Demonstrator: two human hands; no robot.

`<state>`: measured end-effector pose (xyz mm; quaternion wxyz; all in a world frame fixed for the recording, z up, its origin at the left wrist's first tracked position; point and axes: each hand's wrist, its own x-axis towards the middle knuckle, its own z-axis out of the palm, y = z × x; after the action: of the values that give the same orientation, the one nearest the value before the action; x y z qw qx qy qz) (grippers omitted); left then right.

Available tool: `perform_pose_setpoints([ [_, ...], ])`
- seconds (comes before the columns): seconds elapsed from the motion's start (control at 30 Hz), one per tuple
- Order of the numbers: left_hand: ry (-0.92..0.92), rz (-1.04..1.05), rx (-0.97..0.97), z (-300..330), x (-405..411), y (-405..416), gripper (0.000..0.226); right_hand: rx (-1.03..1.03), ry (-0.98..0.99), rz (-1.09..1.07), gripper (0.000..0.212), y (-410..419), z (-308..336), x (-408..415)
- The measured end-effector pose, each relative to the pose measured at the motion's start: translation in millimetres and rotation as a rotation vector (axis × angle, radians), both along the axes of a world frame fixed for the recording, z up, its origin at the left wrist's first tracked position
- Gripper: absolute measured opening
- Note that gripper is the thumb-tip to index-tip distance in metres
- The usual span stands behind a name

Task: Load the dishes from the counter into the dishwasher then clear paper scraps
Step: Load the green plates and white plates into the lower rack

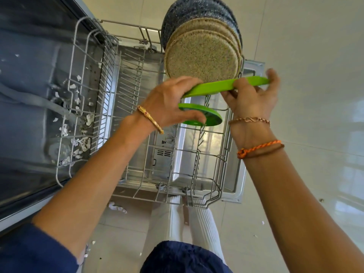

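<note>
Green plates (226, 87) held by both hands' grip, left hand (169, 101), right hand (254, 95), over rack (197, 154), pale tiled floor (315, 56)

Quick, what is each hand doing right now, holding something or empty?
Left hand: holds the lower green plate by its rim, thumb and fingers curled round it.
Right hand: grips the upper green plate at its edge.

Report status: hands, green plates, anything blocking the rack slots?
Left hand grips lower green plate; right hand grips upper green plate. Both over lower rack, beside standing speckled plates. Slots ahead free; paper scraps lie under upper rack.
</note>
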<state>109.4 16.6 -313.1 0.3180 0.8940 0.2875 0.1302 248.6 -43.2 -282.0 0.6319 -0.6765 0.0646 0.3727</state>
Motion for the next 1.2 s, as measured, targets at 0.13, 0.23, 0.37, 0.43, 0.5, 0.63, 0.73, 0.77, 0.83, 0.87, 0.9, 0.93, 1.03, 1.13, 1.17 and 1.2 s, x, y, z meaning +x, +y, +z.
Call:
perform_pose_setpoints([
  [0.13, -0.086, 0.101, 0.191, -9, 0, 14, 0.027, -0.135, -0.203, 0.269, 0.028, 2, -6, 11],
  [0.23, -0.103, 0.186, 0.214, -9, 2, 27, 0.031, -0.26, -0.722, 0.669, 0.03, -8, -12, 33],
  [0.37, -0.008, 0.202, 0.245, -24, -5, 38, 0.026, -0.473, -1.29, 1.087, 0.044, -11, -27, 66],
  [0.43, -0.012, 0.236, 0.216, -36, -9, 37, 0.025, -0.388, -1.315, 1.175, 0.039, -6, -30, 67],
  [0.5, -0.008, 0.257, 0.199, -48, -13, 38, 0.025, -0.413, -1.32, 1.312, 0.035, 1, -34, 61],
  [0.63, -0.007, 0.288, 0.121, -54, -14, 46, 0.019, -0.483, -1.438, 1.452, 0.035, 12, -37, 52],
  [0.73, 0.05, 0.265, 0.072, -63, -10, 43, 0.023, -0.53, -1.428, 1.449, 0.033, 14, -45, 50],
  [0.77, 0.104, 0.253, 0.052, -67, -10, 39, 0.025, -0.55, -1.414, 1.473, 0.033, 14, -49, 49],
  [0.83, 0.226, 0.251, -0.039, -75, -8, 34, 0.027, -0.575, -1.388, 1.545, 0.033, 14, -57, 47],
  [0.87, 0.273, 0.26, -0.097, -79, -8, 32, 0.029, -0.581, -1.378, 1.578, 0.032, 15, -61, 46],
  [0.9, 0.289, 0.267, -0.143, -81, -8, 30, 0.031, -0.586, -1.373, 1.6, 0.032, 16, -63, 45],
  [0.93, 0.271, 0.271, -0.168, -84, -10, 30, 0.031, -0.59, -1.371, 1.609, 0.032, 19, -65, 45],
  [1.03, 0.199, 0.283, -0.134, -81, -10, 35, 0.029, -0.542, -1.391, 1.543, 0.031, 24, -64, 47],
  [1.13, 0.102, 0.304, 0.013, -73, -7, 40, 0.031, -0.512, -1.398, 1.369, 0.03, 26, -58, 51],
  [1.17, 0.086, 0.307, 0.038, -72, -5, 41, 0.036, -0.502, -1.404, 1.334, 0.029, 25, -57, 52],
  [1.2, 0.087, 0.301, 0.044, -71, -4, 40, 0.04, -0.486, -1.409, 1.325, 0.029, 23, -57, 52],
])
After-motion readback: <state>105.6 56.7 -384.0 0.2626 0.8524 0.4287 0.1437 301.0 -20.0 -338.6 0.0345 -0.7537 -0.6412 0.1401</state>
